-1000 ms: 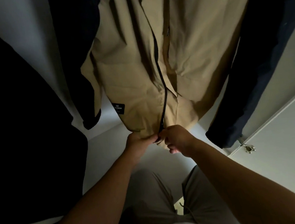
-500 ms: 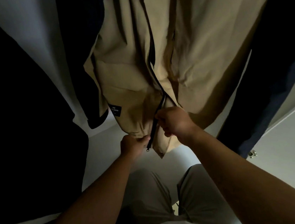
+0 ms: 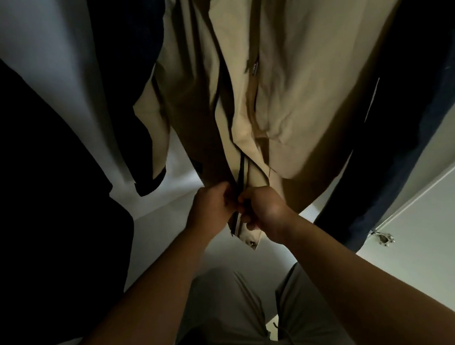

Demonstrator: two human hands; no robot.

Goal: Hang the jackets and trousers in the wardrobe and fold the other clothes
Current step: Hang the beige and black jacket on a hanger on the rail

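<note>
A tan jacket (image 3: 289,74) hangs in front of me inside the wardrobe, its dark zip (image 3: 240,173) running down the middle. My left hand (image 3: 210,205) grips the left side of the hem beside the zip. My right hand (image 3: 264,207) pinches the right side at the zip's lower end, and a tan corner with a snap (image 3: 249,236) hangs below it. The two hands are close together, nearly touching. The zip's slider is hidden between my fingers.
A dark navy garment (image 3: 401,112) hangs to the right of the jacket, another dark one (image 3: 149,67) to its left, and a large black one (image 3: 33,194) fills the left side. The white wardrobe door (image 3: 440,233) with a metal hinge (image 3: 384,238) stands at the right.
My right hand, which had risen along the zip, has come back down next to my left hand at the hem. The view has moved closer to the jacket.
</note>
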